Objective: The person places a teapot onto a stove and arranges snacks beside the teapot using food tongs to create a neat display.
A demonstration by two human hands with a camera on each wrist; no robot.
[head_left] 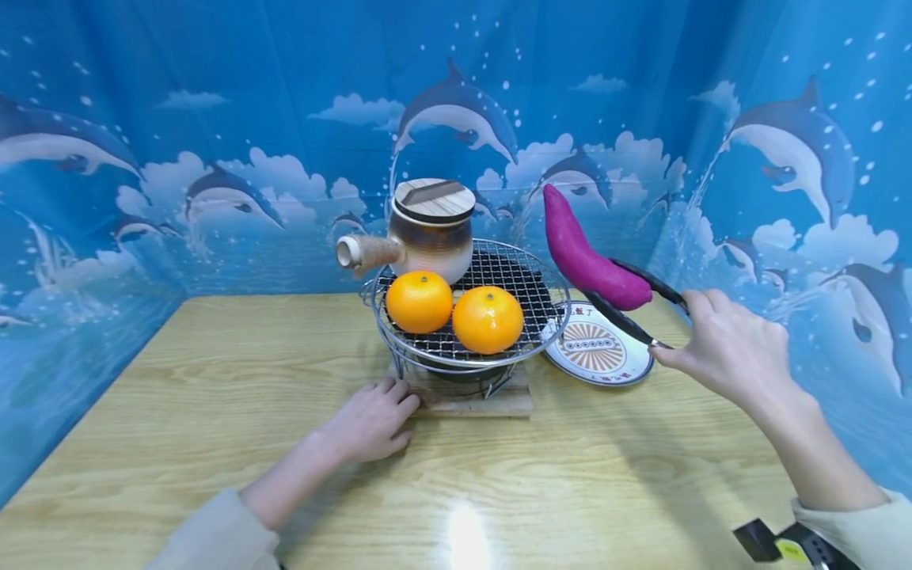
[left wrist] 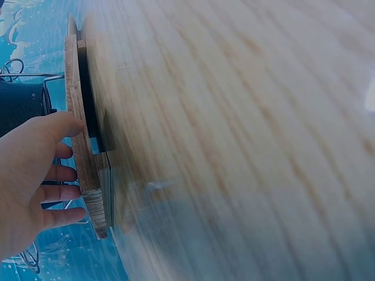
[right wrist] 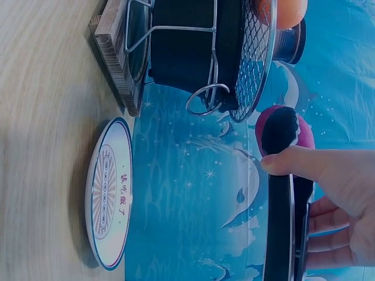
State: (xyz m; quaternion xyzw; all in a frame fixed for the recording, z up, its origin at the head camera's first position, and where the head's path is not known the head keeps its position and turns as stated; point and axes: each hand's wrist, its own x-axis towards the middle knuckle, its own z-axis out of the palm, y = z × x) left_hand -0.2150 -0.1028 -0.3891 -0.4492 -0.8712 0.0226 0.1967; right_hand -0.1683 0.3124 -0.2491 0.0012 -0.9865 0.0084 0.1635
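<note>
My right hand (head_left: 734, 340) grips black-tipped tongs (head_left: 627, 321), which pinch a purple sweet potato (head_left: 587, 253) in the air above the plate. From the right wrist view, the thumb lies along one arm of the tongs (right wrist: 280, 222), and part of the sweet potato (right wrist: 306, 136) shows behind their tip. A white plate (head_left: 594, 348) with a printed pattern lies beneath on the table. My left hand (head_left: 374, 419) rests against the front left of a wooden board (head_left: 473, 405), its fingers loosely bent. In the left wrist view the fingertips touch the board's edge (left wrist: 85, 140).
On the board stands a round grill with a wire mesh (head_left: 499, 265). Two oranges (head_left: 419, 302) sit at the mesh's front. Behind them is a brown-and-white clay pot (head_left: 435, 245) with a wooden lid, its handle pointing left. A blue dolphin curtain (head_left: 285, 95) surrounds the table.
</note>
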